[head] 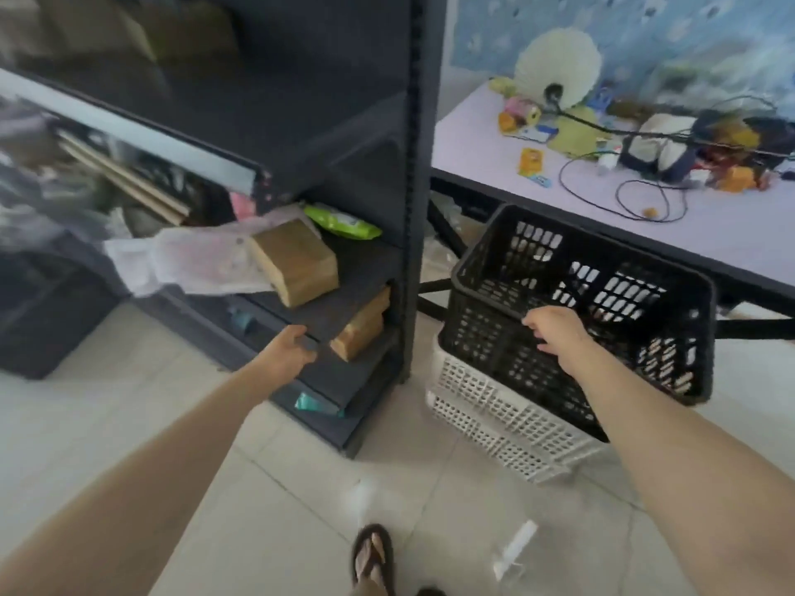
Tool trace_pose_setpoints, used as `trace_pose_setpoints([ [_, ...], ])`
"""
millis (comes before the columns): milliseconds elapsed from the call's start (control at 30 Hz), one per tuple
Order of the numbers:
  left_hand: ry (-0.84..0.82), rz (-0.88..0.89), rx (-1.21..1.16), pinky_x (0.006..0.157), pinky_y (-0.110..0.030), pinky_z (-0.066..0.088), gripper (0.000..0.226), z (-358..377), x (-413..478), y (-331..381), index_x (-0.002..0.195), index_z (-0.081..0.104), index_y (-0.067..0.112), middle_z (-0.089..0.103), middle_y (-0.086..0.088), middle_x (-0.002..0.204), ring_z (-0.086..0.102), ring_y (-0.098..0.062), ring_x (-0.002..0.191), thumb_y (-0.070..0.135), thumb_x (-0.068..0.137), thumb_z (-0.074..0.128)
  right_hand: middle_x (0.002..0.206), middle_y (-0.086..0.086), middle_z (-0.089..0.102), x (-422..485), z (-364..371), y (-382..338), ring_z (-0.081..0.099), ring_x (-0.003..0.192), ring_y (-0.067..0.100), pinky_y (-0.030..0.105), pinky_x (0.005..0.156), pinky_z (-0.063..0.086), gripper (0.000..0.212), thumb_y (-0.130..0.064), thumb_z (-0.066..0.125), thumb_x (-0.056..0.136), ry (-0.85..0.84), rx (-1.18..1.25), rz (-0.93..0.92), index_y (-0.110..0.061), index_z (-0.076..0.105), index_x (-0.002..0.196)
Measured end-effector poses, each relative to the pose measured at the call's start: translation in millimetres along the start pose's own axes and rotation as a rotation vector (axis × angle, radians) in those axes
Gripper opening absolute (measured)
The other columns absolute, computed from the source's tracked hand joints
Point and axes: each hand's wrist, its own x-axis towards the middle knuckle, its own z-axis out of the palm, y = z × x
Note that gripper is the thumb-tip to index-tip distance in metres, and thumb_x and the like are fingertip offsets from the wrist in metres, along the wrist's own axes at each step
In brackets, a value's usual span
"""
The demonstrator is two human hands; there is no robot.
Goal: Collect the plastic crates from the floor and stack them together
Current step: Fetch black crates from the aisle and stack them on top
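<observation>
A black plastic crate (602, 290) sits nested, slightly tilted, in a white plastic crate (486, 406) on the tiled floor right of centre. My right hand (555, 331) rests over the black crate's near rim, fingers curled on it. My left hand (288, 348) reaches to the left and grips the front edge of a dark shelf board (344, 290). Both crates look empty inside.
A dark metal shelving unit (415, 187) stands left of the crates, with tan blocks (294, 262), a green packet (342, 221) and plastic bags. A cluttered lavender table (494, 135) stands behind the crates. My sandalled foot (373, 557) and a white scrap (514, 548) are on the floor.
</observation>
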Motion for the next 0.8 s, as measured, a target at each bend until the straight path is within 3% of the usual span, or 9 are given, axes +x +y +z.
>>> trace_pose_setpoints([
  [100,0.119,-0.072,-0.088,0.072,-0.025,0.043,0.058,-78,-44,-69,0.146,0.031,0.007,0.050,-0.014,0.115,0.049,-0.021,0.089,-0.001,0.091,0.050,0.100,0.015,0.059,-38,85,-7,0.053,0.089,0.025,0.040,0.087,0.049,0.021,-0.009,0.058,0.084,-0.096,-0.120,-0.038,-0.003,0.065,0.103],
  [200,0.285,-0.140,-0.162,0.068,-0.025,0.041,0.057,-166,-79,-136,0.145,0.032,0.008,0.051,-0.010,0.095,0.047,-0.023,0.088,-0.002,0.091,0.048,0.110,0.018,0.063,-79,182,-22,0.058,0.095,0.028,0.038,0.079,0.049,0.021,-0.011,0.059,0.086,-0.194,-0.177,-0.054,-0.001,0.065,0.104],
  [267,0.358,-0.162,-0.173,0.078,-0.029,0.040,0.059,-225,-99,-185,0.145,0.034,0.013,0.050,-0.015,0.106,0.045,-0.024,0.095,-0.002,0.090,0.049,0.104,0.017,0.063,-109,252,-38,0.056,0.090,0.027,0.036,0.075,0.048,0.014,-0.013,0.059,0.085,-0.255,-0.193,-0.104,-0.003,0.064,0.094],
  [367,0.425,-0.179,-0.171,0.073,-0.032,0.039,0.062,-310,-131,-257,0.144,0.036,0.015,0.049,-0.030,0.124,0.047,-0.027,0.086,-0.004,0.088,0.051,0.094,0.013,0.058,-160,362,-68,0.054,0.076,0.025,0.036,0.063,0.051,0.019,-0.012,0.058,0.083,-0.328,-0.198,-0.215,-0.003,0.065,0.098],
  [433,0.484,-0.208,-0.200,0.082,-0.038,0.043,0.063,-365,-150,-299,0.145,0.035,0.015,0.040,-0.033,0.139,0.052,-0.036,0.099,-0.004,0.088,0.052,0.093,0.009,0.057,-195,438,-84,0.051,0.070,0.022,0.030,0.056,0.044,0.012,-0.013,0.058,0.080,-0.380,-0.197,-0.276,-0.007,0.065,0.087],
  [567,0.603,-0.268,-0.277,0.098,-0.041,0.042,0.065,-474,-180,-369,0.146,0.031,0.009,0.039,-0.031,0.143,0.045,-0.041,0.127,-0.002,0.087,0.055,0.083,0.012,0.057,-269,576,-109,0.046,0.059,0.021,0.025,0.054,0.041,0.006,-0.013,0.058,0.075,-0.478,-0.279,-0.323,-0.014,0.059,0.069],
  [633,0.660,-0.284,-0.326,0.092,-0.037,0.042,0.064,-530,-187,-396,0.146,0.032,0.008,0.042,-0.030,0.140,0.049,-0.039,0.120,0.001,0.087,0.057,0.072,0.009,0.053,-304,632,-132,0.044,0.055,0.020,0.021,0.047,0.038,0.004,-0.010,0.058,0.074,-0.537,-0.296,-0.326,-0.013,0.059,0.072],
  [700,0.702,-0.297,-0.356,0.100,-0.038,0.042,0.064,-583,-182,-422,0.145,0.033,0.008,0.043,-0.028,0.139,0.048,-0.039,0.122,0.006,0.087,0.059,0.067,0.007,0.048,-331,680,-161,0.041,0.054,0.018,0.018,0.042,0.036,0.009,-0.008,0.059,0.074,-0.555,-0.317,-0.351,-0.012,0.056,0.068],
  [800,0.741,-0.317,-0.416,0.095,-0.040,0.045,0.064,-648,-153,-452,0.144,0.034,0.008,0.049,-0.022,0.128,0.051,-0.033,0.109,0.010,0.086,0.061,0.075,0.006,0.052,-353,747,-206,0.047,0.066,0.019,0.023,0.050,0.039,0.011,-0.007,0.060,0.078,-0.562,-0.364,-0.404,-0.014,0.057,0.069],
])
